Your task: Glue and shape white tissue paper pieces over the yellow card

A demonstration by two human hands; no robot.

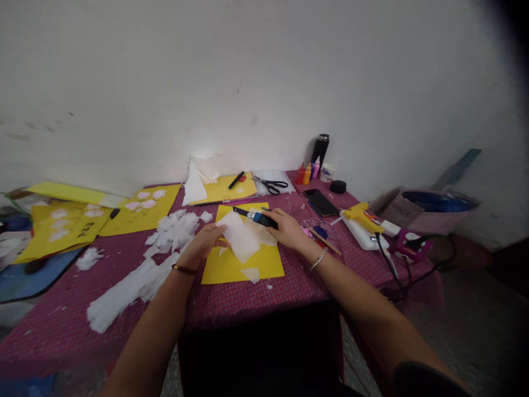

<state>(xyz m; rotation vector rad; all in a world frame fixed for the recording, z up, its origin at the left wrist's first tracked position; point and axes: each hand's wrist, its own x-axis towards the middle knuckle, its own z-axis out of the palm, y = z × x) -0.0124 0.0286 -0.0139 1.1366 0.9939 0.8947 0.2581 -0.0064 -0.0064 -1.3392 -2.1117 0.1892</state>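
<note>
My left hand [210,240] pinches the left edge of a thin white sheet of paper [242,237], which lies over a yellow sheet [268,264]. In my right hand [287,227] is a blue and black utility knife [258,217], its blade pointing left above the white paper. The fingers of that hand are wrapped round the knife's handle. A small white scrap [250,274] rests on the lower part of the yellow sheet. Left of my left hand sits a heap of torn white pieces [173,231], with a long white strip [124,298] below it.
Scissors [270,184], a black marker [236,180] and a phone [321,202] lie farther back. Small paint bottles [307,174] stand by a black flask [320,149]. A yellow glue gun [363,217] rests at right near a power strip. Yellow sheets with pink flowers [144,205] lie left.
</note>
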